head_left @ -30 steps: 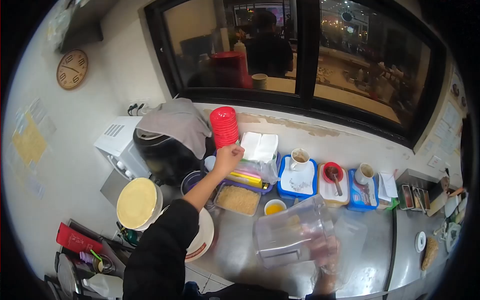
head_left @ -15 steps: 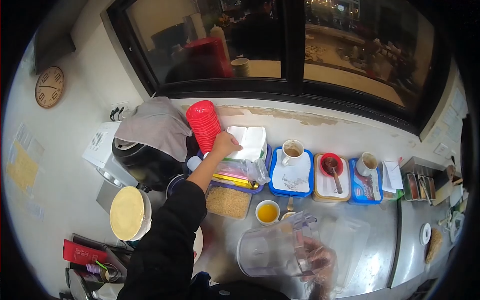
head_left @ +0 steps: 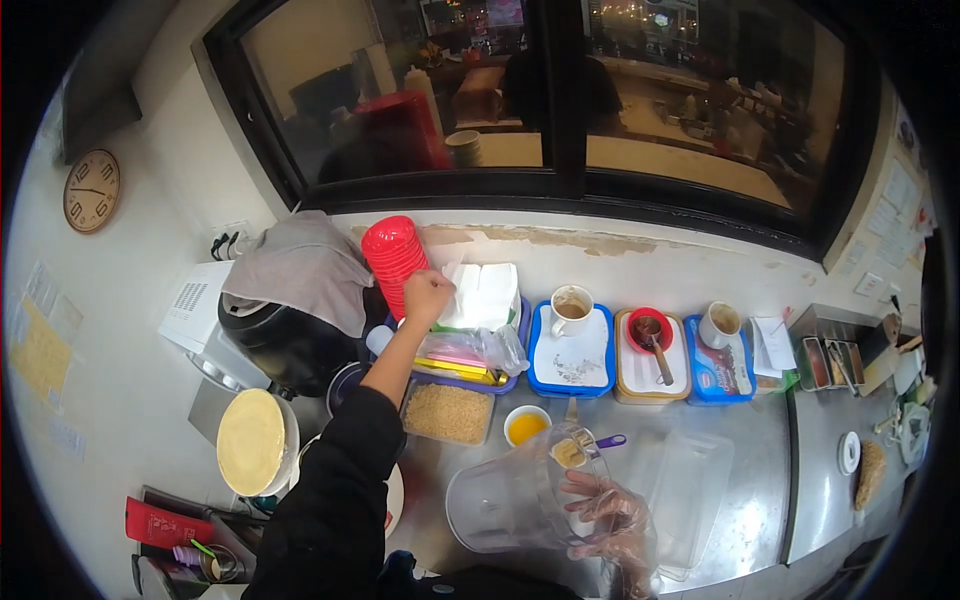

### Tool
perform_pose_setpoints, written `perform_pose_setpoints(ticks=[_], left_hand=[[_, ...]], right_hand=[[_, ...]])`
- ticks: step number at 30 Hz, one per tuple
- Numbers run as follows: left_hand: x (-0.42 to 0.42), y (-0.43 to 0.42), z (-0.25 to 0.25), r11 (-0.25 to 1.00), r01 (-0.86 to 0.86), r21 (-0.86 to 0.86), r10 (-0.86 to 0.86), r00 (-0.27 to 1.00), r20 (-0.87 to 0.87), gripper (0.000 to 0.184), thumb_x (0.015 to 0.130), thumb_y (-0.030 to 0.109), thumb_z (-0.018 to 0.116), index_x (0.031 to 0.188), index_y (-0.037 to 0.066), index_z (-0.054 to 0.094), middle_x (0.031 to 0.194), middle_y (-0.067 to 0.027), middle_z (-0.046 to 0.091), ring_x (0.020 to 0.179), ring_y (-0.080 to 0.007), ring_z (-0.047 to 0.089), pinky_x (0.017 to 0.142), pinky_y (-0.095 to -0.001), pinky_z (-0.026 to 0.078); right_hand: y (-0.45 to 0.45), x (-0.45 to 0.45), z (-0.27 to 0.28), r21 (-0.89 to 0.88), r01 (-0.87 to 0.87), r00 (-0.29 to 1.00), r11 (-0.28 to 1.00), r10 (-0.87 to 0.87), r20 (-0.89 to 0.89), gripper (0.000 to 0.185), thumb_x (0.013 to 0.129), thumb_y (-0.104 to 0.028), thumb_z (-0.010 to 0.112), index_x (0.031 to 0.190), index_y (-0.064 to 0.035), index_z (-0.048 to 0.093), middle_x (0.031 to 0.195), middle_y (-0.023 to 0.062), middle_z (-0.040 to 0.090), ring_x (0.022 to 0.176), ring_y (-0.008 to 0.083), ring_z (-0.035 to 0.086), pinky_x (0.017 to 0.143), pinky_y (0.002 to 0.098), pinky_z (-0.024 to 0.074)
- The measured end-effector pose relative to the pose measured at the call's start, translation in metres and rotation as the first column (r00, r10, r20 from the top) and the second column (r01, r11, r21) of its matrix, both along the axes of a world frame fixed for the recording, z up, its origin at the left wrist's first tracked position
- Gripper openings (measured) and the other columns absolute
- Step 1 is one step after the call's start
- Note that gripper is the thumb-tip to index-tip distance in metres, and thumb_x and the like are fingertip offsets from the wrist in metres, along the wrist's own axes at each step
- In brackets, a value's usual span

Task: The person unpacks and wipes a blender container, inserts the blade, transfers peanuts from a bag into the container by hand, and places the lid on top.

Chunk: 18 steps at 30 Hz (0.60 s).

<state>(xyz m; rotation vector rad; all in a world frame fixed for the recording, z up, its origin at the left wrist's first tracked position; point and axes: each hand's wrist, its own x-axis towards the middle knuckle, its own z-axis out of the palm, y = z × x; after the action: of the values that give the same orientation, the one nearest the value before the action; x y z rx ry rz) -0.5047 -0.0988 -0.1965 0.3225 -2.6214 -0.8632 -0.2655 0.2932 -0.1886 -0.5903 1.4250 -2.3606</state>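
Observation:
My bare left hand (head_left: 428, 298) is closed at the left edge of a stack of white paper napkins (head_left: 486, 295), pinching a thin whitish sheet (head_left: 455, 272) whose corner sticks up. Just behind it stands a tall stack of red bowls (head_left: 392, 250). My right hand (head_left: 612, 518), in a clear plastic glove, grips the side of a clear plastic pitcher (head_left: 500, 500) tilted over the steel counter. Part of that grip is blurred by the see-through plastic. Near the pitcher's upper edge are a small bowl of yellow liquid (head_left: 526, 427) and a purple-handled spoon (head_left: 611, 441).
A tub of brown crumbs (head_left: 447, 413) sits before the napkin tray. Along the wall are a mug on a blue-rimmed box (head_left: 535, 380), a red bowl with a spoon (head_left: 648, 330) and another mug (head_left: 720, 325). A clear tray (head_left: 690, 505) lies right; a cloth-covered black appliance (head_left: 285, 345) stands left.
My left hand has drawn leftward off the napkins, with a thin sheet corner now showing. The pitcher has shifted left and tipped, and my right hand's fingers have spread along it.

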Motion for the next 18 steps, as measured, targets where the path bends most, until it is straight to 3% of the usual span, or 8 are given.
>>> perform_pose_setpoints(ticks=[2,4,5,7,9,13,17,18], left_hand=[[0.012,0.019,0.023,0.955,0.093,0.282,0.076,0.843,-0.533,0.011,0.068,0.008,0.069,0.075,0.001,0.065,0.086,-0.0132,0.068,0.077,-0.0202,0.065,0.073,-0.0326,0.051],[0.069,0.072,0.089,0.847,0.381,0.372,-0.127,0.823,-0.553,0.014,0.07,0.004,0.067,0.081,0.001,0.058,0.095,-0.0115,0.063,0.084,-0.0194,0.063,0.076,-0.0336,0.049],[0.095,0.09,0.1,0.806,0.494,0.326,-0.299,0.816,-0.495,0.016,0.07,0.002,0.067,0.084,0.003,0.058,0.092,-0.0095,0.061,0.083,-0.0202,0.062,0.078,-0.0333,0.049],[0.166,0.151,0.154,0.632,0.757,-0.169,-0.77,0.588,-0.248,0.019,0.068,0.001,0.068,0.084,0.003,0.057,0.089,-0.0107,0.061,0.08,-0.0241,0.061,0.075,-0.03,0.049],[0.204,0.182,0.151,0.456,0.851,-0.262,-0.813,0.517,0.266,0.014,0.074,0.011,0.062,0.084,0.003,0.056,0.086,-0.0138,0.06,0.083,-0.0302,0.06,0.068,-0.0407,0.05],[0.229,0.196,0.125,0.359,0.903,-0.237,-0.749,0.43,0.505,0.016,0.082,0.015,0.057,0.091,0.002,0.057,0.085,-0.0154,0.06,0.081,-0.034,0.06,0.068,-0.0432,0.049],[0.287,0.203,0.158,0.345,0.937,-0.05,-0.782,0.316,0.537,0.02,0.086,0.017,0.057,0.099,0.002,0.061,0.091,-0.0156,0.064,0.086,-0.0319,0.062,0.072,-0.0399,0.05],[0.307,0.202,0.168,0.36,0.932,-0.044,-0.906,0.36,0.224,0.024,0.086,0.02,0.059,0.102,0.003,0.061,0.093,-0.0152,0.065,0.087,-0.0314,0.063,0.076,-0.0394,0.05]], right_hand=[[-0.002,0.002,0.007,0.079,0.048,0.999,0.996,-0.046,-0.029,0.047,0.044,-0.004,0.091,0.081,-0.0048,0.061,0.128,0.0257,0.05,0.115,0.0355,0.054,0.088,0.0455,0.0496],[-0.009,0.004,0.007,0.152,0.119,0.992,0.981,-0.11,-0.065,0.046,0.045,-0.006,0.091,0.08,-0.005,0.061,0.126,0.0235,0.052,0.113,0.0341,0.055,0.088,0.045,0.0496],[-0.014,0.004,0.0,0.195,0.24,0.96,0.951,-0.203,-0.194,0.045,0.047,-0.009,0.092,0.079,-0.0049,0.061,0.124,0.0218,0.053,0.112,0.0326,0.055,0.088,0.0441,0.0496],[-0.014,0.005,-0.003,0.221,0.388,0.893,0.895,-0.305,-0.331,0.044,0.048,-0.013,0.092,0.078,-0.0049,0.061,0.123,0.0201,0.054,0.111,0.0311,0.056,0.088,0.0432,0.0496],[-0.013,0.004,0.005,0.396,0.431,0.845,0.811,-0.209,-0.492,0.042,0.053,-0.024,0.091,0.078,-0.0084,0.062,0.122,0.0195,0.053,0.11,0.031,0.057,0.088,0.0403,0.05],[-0.007,0.019,0.04,0.411,0.479,0.754,0.775,-0.124,-0.645,0.043,0.054,-0.025,0.091,0.08,-0.008,0.062,0.121,0.0214,0.054,0.107,0.0321,0.058,0.084,0.0407,0.0515],[-0.001,0.049,0.031,0.246,0.557,0.635,0.793,-0.215,-0.742,0.042,0.056,-0.025,0.089,0.084,-0.0058,0.063,0.126,0.0228,0.051,0.112,0.0344,0.056,0.085,0.0413,0.0527],[-0.001,0.058,0.034,0.215,0.551,0.627,0.806,-0.229,-0.745,0.042,0.057,-0.025,0.089,0.085,-0.0057,0.063,0.126,0.0229,0.051,0.112,0.0346,0.056,0.085,0.0412,0.0527]])
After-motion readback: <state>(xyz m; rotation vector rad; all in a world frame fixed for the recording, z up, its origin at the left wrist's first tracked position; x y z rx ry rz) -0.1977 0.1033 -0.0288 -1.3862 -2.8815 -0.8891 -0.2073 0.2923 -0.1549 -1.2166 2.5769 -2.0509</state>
